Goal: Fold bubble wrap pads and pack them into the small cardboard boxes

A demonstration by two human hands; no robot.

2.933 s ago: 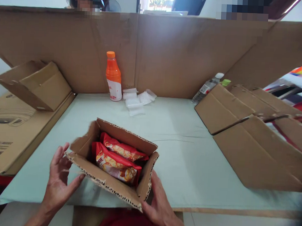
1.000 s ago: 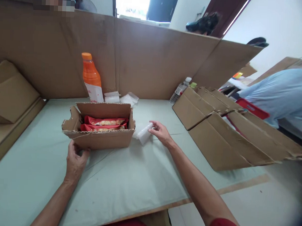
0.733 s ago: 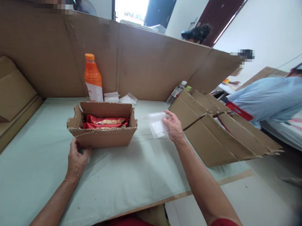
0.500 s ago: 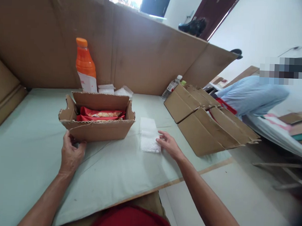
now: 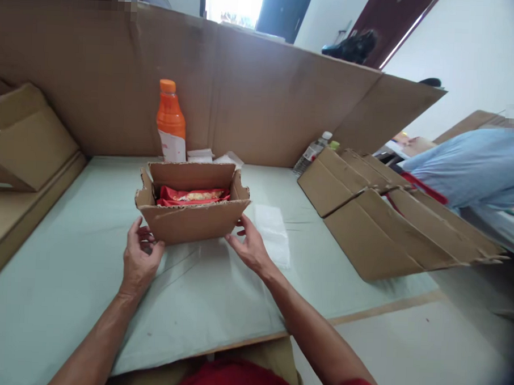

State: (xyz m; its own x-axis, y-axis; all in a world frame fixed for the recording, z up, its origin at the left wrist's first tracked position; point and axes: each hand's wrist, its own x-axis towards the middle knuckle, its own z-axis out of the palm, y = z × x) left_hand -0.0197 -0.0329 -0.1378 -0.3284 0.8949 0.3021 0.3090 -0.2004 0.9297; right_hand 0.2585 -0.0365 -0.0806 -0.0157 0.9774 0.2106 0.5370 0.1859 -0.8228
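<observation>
A person's left hand (image 5: 140,257) and right hand (image 5: 249,247) bracketed a small open cardboard box (image 5: 191,218) on the pale green table (image 5: 86,298), fingers resting against its lower front corners, steadying rather than clenching it. Red snack packets (image 5: 192,196) lay inside, below the raised flaps. A clear plastic bag (image 5: 273,234) lay flat just beside the right hand, untouched. An orange bottle (image 5: 171,122) stood behind the box against the tall cardboard screen (image 5: 265,96), apparently kept clear of the work. Flattened cartons (image 5: 383,221) lay stacked to the right, beside a person in a blue shirt (image 5: 466,167).
</observation>
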